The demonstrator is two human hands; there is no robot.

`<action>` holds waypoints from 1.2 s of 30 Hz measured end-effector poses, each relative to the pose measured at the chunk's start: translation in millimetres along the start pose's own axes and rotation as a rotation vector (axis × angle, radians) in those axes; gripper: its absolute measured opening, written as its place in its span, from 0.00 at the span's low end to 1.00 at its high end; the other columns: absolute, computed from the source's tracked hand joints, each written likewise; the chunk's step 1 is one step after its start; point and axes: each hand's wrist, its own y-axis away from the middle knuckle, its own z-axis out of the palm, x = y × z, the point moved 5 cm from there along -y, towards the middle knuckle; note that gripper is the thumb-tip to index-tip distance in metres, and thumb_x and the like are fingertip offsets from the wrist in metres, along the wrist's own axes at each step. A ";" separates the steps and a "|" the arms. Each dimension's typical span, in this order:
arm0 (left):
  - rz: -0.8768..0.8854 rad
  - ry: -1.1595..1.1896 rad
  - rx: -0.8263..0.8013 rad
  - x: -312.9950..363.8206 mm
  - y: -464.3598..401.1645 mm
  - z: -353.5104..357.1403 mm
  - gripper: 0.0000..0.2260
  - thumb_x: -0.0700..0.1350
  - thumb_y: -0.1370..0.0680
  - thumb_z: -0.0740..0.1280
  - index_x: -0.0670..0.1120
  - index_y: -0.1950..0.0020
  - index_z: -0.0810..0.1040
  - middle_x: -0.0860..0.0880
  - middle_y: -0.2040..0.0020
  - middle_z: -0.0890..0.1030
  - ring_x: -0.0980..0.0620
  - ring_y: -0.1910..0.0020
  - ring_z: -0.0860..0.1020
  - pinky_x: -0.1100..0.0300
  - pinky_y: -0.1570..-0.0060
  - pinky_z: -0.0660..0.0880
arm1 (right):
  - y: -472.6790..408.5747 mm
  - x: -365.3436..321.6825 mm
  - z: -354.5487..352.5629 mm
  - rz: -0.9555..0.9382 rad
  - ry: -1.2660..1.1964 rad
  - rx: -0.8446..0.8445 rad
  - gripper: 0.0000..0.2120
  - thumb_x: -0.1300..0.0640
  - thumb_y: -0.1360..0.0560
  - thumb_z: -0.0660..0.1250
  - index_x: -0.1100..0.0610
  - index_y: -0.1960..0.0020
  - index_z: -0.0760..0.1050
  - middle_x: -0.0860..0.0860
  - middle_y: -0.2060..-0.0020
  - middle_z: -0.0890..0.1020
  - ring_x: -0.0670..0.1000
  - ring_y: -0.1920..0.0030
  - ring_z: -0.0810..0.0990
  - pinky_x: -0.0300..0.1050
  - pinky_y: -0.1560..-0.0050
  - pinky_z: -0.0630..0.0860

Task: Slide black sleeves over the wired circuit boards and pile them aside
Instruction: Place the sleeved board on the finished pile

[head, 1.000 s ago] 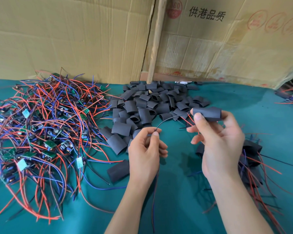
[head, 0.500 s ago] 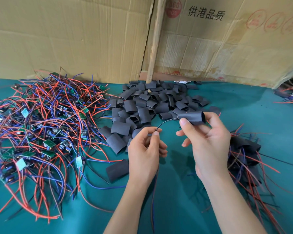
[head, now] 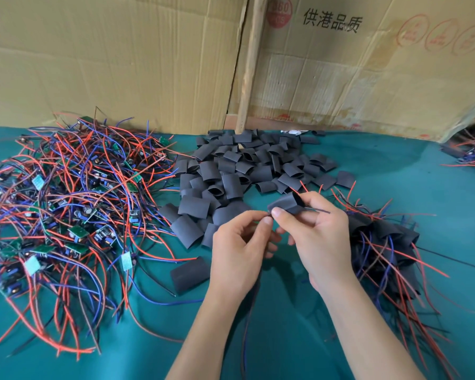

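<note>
In the head view, we see our right hand [head: 316,229] just right of centre, its grip closed round a black sleeve [head: 287,204], thumb on the near face and fingers behind. The sleeve's long axis runs from lower left to upper right of the frame, with its open mouth at the upper right end and its narrower end pointing down-left toward our left hand [head: 239,250]. A thin dark wire [head: 317,210] comes out of the sleeve toward the right, so the leads look already threaded through.

Our left hand sits immediately left of the sleeve, fingertips pinched narrow right at the sleeve's lower-left end. What it pinches is mostly hidden by the fingers; we judge it to be the circuit board or its leads, but we cannot tell which. A dark wire hangs down from under that hand toward the bottom of the frame.

So the move we expect turns on one line: board at lower left, sleeve at upper right, meeting end to end along the sleeve's own axis.

On the green surface [head: 395,174], unsleeved boards [head: 74,204] tangle at the left, spare sleeves [head: 239,171] heap at upper centre, and the finished pile [head: 387,242] lies at the right, nearest our right hand.
</note>
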 end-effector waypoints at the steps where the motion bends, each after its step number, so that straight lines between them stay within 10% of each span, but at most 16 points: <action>1: -0.007 -0.007 -0.018 0.1 0.7 0.9 0.07 0.41 0.17 0.66 0.49 0.50 0.83 0.48 0.61 0.86 0.50 0.66 0.82 0.60 0.65 0.78 | -0.8 0.0 -1.8 -0.003 0.000 0.006 0.11 0.56 0.32 0.75 0.61 0.53 0.79 0.55 0.67 0.85 0.50 0.69 0.80 0.39 0.68 0.72; 13: -0.125 0.130 -0.117 -0.6 -0.3 -3.0 0.06 0.36 0.21 0.71 0.45 0.47 0.82 0.45 0.55 0.87 0.48 0.58 0.86 0.62 0.55 0.80 | -11.2 -1.5 -26.1 0.054 -0.291 0.150 0.07 0.64 0.28 0.75 0.53 0.60 0.82 0.58 0.59 0.86 0.49 0.70 0.77 0.38 0.72 0.69; 25: -0.043 0.080 -0.013 -0.3 -2.5 -9.4 0.12 0.28 0.22 0.68 0.44 0.50 0.84 0.51 0.56 0.86 0.56 0.57 0.84 0.66 0.54 0.78 | -5.5 6.6 -7.6 0.168 -0.036 -0.130 0.12 0.48 0.35 0.77 0.51 0.54 0.83 0.56 0.61 0.87 0.52 0.66 0.83 0.41 0.69 0.73; 36: -0.072 0.159 -0.003 -5.0 -4.3 -11.4 0.09 0.30 0.25 0.73 0.42 0.51 0.84 0.48 0.57 0.87 0.54 0.59 0.84 0.65 0.55 0.79 | -4.3 9.2 -5.1 0.292 -0.057 -0.223 0.05 0.53 0.32 0.75 0.51 0.57 0.82 0.56 0.59 0.87 0.53 0.65 0.83 0.40 0.70 0.73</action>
